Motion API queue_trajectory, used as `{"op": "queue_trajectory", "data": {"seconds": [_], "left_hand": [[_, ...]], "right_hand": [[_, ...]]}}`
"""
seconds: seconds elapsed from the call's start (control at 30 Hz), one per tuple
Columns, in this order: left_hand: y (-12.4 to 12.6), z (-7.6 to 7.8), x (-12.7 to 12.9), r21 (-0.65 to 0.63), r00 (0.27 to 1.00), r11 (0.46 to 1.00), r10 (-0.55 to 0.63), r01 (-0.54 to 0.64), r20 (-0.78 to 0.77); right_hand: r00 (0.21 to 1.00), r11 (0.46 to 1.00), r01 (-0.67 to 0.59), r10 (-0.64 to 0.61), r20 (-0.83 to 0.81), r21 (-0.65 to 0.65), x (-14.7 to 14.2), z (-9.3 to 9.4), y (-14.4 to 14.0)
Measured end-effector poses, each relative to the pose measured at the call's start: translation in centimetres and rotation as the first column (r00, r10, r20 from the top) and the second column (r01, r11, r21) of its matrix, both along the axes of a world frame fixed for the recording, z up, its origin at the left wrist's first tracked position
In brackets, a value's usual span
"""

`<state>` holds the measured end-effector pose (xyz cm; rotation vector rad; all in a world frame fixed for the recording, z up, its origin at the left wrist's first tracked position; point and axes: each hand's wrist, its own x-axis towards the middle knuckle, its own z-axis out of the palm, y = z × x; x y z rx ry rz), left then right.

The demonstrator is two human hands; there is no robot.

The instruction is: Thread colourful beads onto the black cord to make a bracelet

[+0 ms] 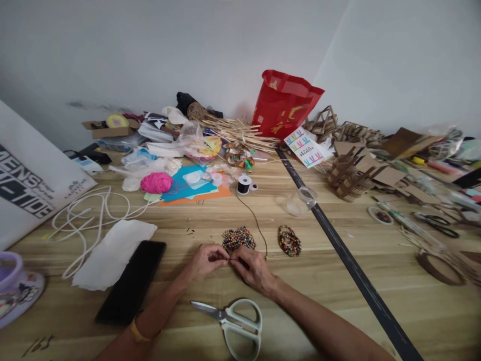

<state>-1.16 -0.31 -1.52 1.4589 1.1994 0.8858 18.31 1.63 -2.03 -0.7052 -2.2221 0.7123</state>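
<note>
My left hand (209, 259) and my right hand (252, 267) meet fingertip to fingertip over the table, both closed in a pinch. Between the fingertips something small and thin is too fine to name in the left. A black cord (255, 215) runs from its spool (244, 184) down to the side of my right hand, which appears to pinch it; a small yellow bead (266, 257) sits near there. Just beyond my fingers lies a heap of multicoloured beads (238, 237). Finished-looking beaded loops (289, 241) rest to the right of it.
Scissors (235, 321) lie open below my hands. A black phone (131, 281), white paper (114, 253) and white cable (82, 220) are at the left. Behind stand pink yarn (157, 183), a clear round container (301, 200) and a red bag (285, 105). A dark strip (349, 260) crosses the table.
</note>
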Motion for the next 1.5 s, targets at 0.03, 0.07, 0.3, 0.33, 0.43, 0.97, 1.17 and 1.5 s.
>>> {"op": "queue_trajectory", "data": {"seconds": [0.03, 0.07, 0.3, 0.33, 0.43, 0.97, 1.17, 1.5], "left_hand": [[0.0, 0.0, 0.0, 0.005, 1.000, 1.000, 0.000, 0.000, -0.003], [0.0, -0.1, 0.0, 0.008, 1.000, 1.000, -0.002, 0.002, -0.005], [0.0, 0.0, 0.0, 0.038, 1.000, 0.999, -0.007, 0.007, -0.005], [-0.1, 0.0, 0.1, 0.037, 1.000, 0.999, -0.003, 0.004, -0.006], [-0.1, 0.0, 0.1, 0.014, 1.000, 1.000, 0.007, -0.007, 0.000], [-0.1, 0.1, 0.2, -0.029, 1.000, 0.999, 0.024, -0.023, 0.018], [0.0, -0.2, 0.0, -0.019, 0.999, 0.999, 0.027, -0.026, 0.028], [-0.1, 0.7, 0.0, 0.009, 1.000, 1.000, -0.029, 0.029, 0.012]], "right_hand": [[1.000, 1.000, -0.001, 0.001, 0.001, 0.000, 0.0, 0.0, 0.0], [1.000, 1.000, -0.002, 0.002, 0.001, 0.002, 0.0, 0.1, 0.0], [1.000, 1.000, -0.011, 0.011, -0.010, 0.008, 0.0, 0.0, 0.0], [1.000, 1.000, -0.014, 0.014, -0.011, 0.006, 0.0, 0.0, 0.0], [1.000, 1.000, -0.019, 0.019, -0.023, 0.010, 0.0, 0.1, 0.0], [1.000, 0.999, -0.013, 0.012, -0.024, -0.030, 0.1, -0.1, 0.0], [0.999, 0.999, -0.017, 0.017, -0.033, -0.027, 0.1, -0.2, 0.0], [0.994, 0.995, -0.101, 0.101, -0.037, 0.002, 0.0, 1.0, -0.2]]}}
